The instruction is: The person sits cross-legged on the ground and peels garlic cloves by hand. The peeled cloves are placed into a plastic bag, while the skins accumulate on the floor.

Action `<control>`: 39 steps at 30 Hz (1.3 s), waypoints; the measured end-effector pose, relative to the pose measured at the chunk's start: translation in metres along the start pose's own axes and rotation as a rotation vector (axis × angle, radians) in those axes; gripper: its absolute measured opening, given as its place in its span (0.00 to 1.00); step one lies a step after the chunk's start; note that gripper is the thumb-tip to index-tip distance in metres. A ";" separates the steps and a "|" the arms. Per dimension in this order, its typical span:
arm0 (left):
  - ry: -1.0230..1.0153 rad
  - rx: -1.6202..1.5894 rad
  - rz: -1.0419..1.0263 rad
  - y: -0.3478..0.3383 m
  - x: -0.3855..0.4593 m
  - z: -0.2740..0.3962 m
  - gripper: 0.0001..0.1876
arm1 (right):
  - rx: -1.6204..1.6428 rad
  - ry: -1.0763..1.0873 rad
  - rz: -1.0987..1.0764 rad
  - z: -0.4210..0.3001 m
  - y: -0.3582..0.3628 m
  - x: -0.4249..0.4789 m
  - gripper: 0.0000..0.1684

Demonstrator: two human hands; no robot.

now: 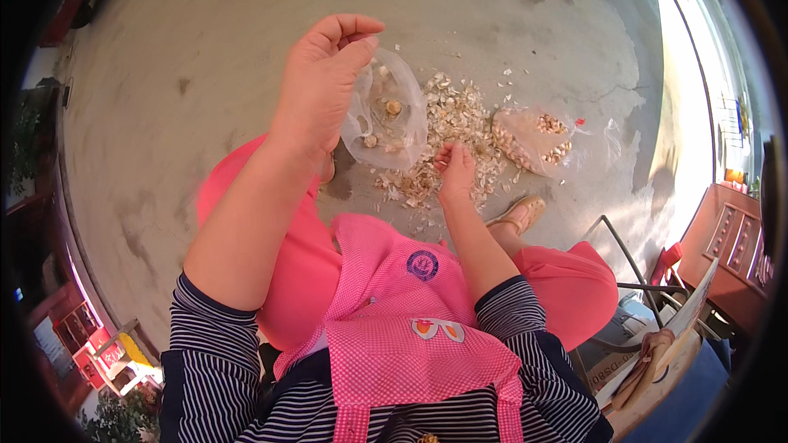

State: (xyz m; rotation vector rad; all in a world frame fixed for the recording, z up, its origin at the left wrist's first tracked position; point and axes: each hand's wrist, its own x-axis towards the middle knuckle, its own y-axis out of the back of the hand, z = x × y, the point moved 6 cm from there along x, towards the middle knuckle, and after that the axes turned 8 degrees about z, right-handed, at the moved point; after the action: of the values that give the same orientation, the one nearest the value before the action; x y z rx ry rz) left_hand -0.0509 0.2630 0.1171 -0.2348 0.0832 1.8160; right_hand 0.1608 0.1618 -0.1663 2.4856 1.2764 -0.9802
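Note:
My left hand (329,67) is raised at the upper middle, its fingers curled towards the thumb. Behind its thumb, a translucent plastic bag (414,135) stands with its mouth wide; whether the hand grips its rim is unclear. Inside are a round garlic bulb (393,106) and a few paler pieces. Lower and to the right, my right hand (455,166) hovers over or touches a heap of dry garlic skins (458,104). Its fingers are bent, and anything within them is hidden. Right of the heap lies a clear bag (529,157) of unpeeled garlic cloves (553,125).
Concrete floor (184,31) spreads around the heap, with loose skins scattered on it. My sandalled foot (523,212) stands close to the skins. At the right are a dark metal frame (631,252) and a brown wooden cabinet (726,246). A small chair (117,363) stands at lower left.

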 end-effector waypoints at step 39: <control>0.115 -0.012 -0.086 0.007 -0.010 -0.027 0.06 | -0.230 0.068 -0.249 -0.066 -0.007 -0.091 0.18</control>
State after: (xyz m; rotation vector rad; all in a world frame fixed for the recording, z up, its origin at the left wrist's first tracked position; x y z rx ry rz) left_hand -0.0520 0.2467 0.0918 -0.3461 0.1409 1.7171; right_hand 0.1488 0.1352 -0.0572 2.2416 1.6491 -0.7520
